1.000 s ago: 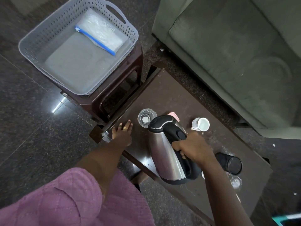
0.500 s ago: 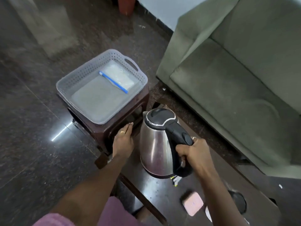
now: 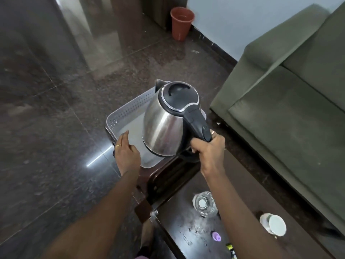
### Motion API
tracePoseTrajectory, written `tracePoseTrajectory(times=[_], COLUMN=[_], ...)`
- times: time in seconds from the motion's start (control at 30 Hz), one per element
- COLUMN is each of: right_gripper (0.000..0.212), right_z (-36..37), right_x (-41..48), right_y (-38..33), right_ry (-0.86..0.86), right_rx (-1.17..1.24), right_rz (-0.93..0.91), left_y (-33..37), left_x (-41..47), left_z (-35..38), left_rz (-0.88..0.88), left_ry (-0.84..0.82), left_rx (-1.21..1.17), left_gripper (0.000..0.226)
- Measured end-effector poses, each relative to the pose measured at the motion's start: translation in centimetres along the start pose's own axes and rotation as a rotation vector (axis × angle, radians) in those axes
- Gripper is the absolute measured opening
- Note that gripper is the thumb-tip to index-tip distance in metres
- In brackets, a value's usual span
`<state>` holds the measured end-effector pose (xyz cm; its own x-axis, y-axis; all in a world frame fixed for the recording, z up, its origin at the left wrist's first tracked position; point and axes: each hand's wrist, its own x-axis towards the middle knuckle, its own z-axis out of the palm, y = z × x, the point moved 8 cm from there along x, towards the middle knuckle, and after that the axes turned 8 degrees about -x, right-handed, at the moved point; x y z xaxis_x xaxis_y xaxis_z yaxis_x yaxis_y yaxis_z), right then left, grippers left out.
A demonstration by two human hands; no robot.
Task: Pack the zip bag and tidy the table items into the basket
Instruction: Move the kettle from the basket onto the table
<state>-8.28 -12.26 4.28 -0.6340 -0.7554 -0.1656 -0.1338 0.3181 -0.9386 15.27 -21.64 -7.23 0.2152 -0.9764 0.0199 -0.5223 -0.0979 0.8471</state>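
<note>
My right hand (image 3: 208, 148) grips the black handle of a steel electric kettle (image 3: 165, 126) and holds it over the grey perforated basket (image 3: 127, 113), which sits on a dark brown stool (image 3: 168, 169). The kettle hides most of the basket's inside, including the zip bag. My left hand (image 3: 127, 153) rests with straight fingers on the basket's near left rim. On the dark table (image 3: 186, 221) below stand a clear glass (image 3: 204, 203) and a white cup (image 3: 274, 224).
A green sofa (image 3: 289, 109) runs along the right side, close to the table and stool. A terracotta pot (image 3: 181, 23) stands by the far wall. A small purple item (image 3: 216, 236) lies on the table. Dark polished floor spreads to the left.
My right hand has lifted the kettle off the table and carried it forward over the basket. My left hand has moved from the table edge to the basket's rim.
</note>
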Motion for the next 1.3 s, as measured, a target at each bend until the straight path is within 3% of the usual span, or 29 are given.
tracePoseTrajectory(times=[0.33,0.6,0.73,0.87,1.03,1.13,1.23,1.3], right_gripper=[0.033,0.030,0.018,0.026,0.017,0.038,0.056,0.060], right_z=[9.9,11.7,12.2,12.3,12.3,10.7,5.7,2.5], right_x=[3.4,4.0,4.4,3.9,3.7,2.3,0.0,-1.9], right_y=[3.5,5.5,5.9,5.8,4.8,5.6,8.9,12.4], right_ry=[-0.119,-0.111,-0.145,-0.150,-0.234,-0.272,-0.100,0.009], right_rx=[0.085,0.042,-0.004,-0.066,-0.176,-0.258,-0.520,-0.745], right_rz=[0.025,0.027,0.021,0.040,-0.010,-0.117,-0.202,-0.137], left_y=[-1.6,-2.2,-2.1,-2.1,-0.5,0.6,1.2,1.2], left_x=[1.5,1.9,1.6,1.2,-1.3,-4.8,-9.3,-12.0], left_z=[-0.4,0.5,0.5,0.2,0.5,2.2,4.9,6.4], left_rz=[0.041,0.043,0.051,0.045,0.148,0.310,0.458,0.533], left_ry=[0.175,0.177,0.167,0.183,0.177,0.048,-0.191,-0.333], left_rx=[-0.068,-0.072,-0.068,-0.094,-0.104,-0.118,-0.130,-0.122], left_gripper=[0.052,0.055,0.052,0.050,0.053,0.052,0.051,0.051])
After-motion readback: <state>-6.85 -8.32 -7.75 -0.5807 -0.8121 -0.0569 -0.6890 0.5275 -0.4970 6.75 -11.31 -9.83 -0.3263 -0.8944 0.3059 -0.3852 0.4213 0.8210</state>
